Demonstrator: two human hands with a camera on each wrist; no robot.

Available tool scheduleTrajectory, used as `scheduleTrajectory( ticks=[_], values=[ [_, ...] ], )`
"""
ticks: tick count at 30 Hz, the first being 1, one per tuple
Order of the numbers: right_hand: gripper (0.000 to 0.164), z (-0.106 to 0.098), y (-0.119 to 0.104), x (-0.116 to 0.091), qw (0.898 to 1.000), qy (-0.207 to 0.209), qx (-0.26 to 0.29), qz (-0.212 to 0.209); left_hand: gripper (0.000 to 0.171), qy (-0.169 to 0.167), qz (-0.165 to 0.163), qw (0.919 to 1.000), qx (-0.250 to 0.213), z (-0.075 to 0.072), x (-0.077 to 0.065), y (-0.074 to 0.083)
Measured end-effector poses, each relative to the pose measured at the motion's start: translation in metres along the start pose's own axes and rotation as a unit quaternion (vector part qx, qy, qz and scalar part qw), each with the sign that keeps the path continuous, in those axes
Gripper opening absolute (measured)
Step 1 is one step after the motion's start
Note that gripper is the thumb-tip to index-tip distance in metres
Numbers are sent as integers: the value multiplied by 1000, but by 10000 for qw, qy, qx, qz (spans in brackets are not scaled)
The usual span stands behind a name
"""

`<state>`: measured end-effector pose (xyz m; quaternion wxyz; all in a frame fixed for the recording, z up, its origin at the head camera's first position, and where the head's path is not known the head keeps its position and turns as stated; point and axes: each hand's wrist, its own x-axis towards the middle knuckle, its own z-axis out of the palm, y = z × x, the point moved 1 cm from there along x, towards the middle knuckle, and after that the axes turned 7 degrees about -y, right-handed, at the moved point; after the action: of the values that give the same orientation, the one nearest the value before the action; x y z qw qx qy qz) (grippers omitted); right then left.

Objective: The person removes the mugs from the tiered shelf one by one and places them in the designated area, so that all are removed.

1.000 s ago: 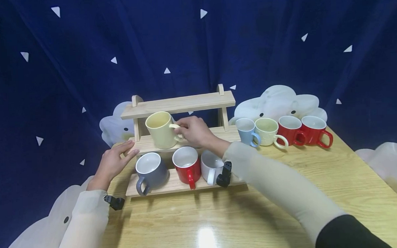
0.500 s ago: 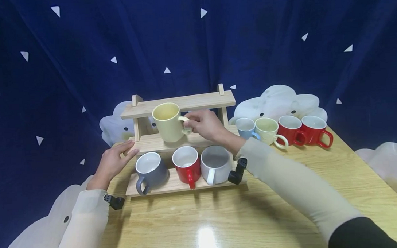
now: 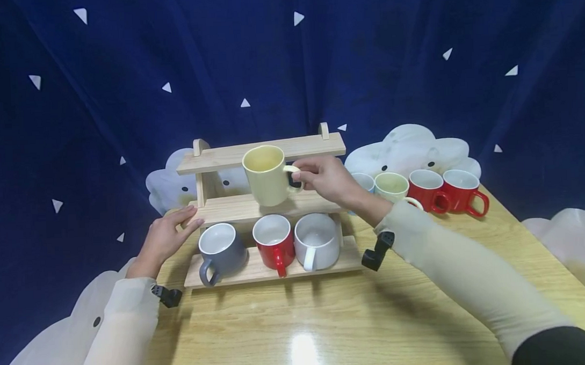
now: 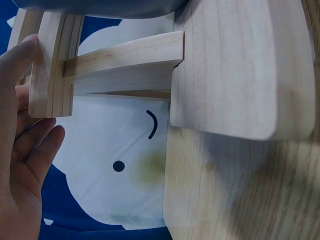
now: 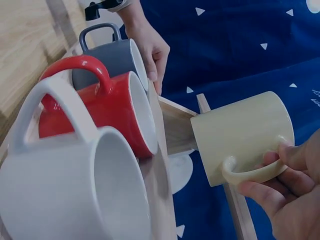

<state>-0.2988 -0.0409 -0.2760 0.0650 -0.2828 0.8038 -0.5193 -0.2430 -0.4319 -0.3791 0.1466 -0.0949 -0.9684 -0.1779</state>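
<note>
My right hand (image 3: 328,181) pinches the handle of a pale yellow mug (image 3: 267,184), thumb and fingers closed about it in the right wrist view. The mug is upright, raised in front of the upper boards of a wooden tiered shelf (image 3: 221,209). At the shelf's left end, my left hand (image 3: 166,236) grips the middle board, with its thumb and fingers on either side of the board's end in the left wrist view. A grey mug (image 3: 224,254), a red mug (image 3: 281,247) and a white mug (image 3: 324,252) stand on the lowest board.
Right of the shelf, a row on the table (image 3: 249,329) holds a partly hidden light blue mug (image 3: 365,181), a pale green mug (image 3: 389,189) and two red mugs (image 3: 424,188). Behind hangs a dark blue curtain (image 3: 249,55).
My right hand has lifted the yellow mug off the middle board and carried it up and to the right. My left hand stays at the shelf's end.
</note>
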Motion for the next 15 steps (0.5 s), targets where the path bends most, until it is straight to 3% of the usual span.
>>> scheduleTrajectory(
  ticks=[15],
  values=[
    [29, -52, 18, -31, 9983, 233, 396, 355, 54, -17, 55, 10000, 59, -1, 1, 0]
  ],
)
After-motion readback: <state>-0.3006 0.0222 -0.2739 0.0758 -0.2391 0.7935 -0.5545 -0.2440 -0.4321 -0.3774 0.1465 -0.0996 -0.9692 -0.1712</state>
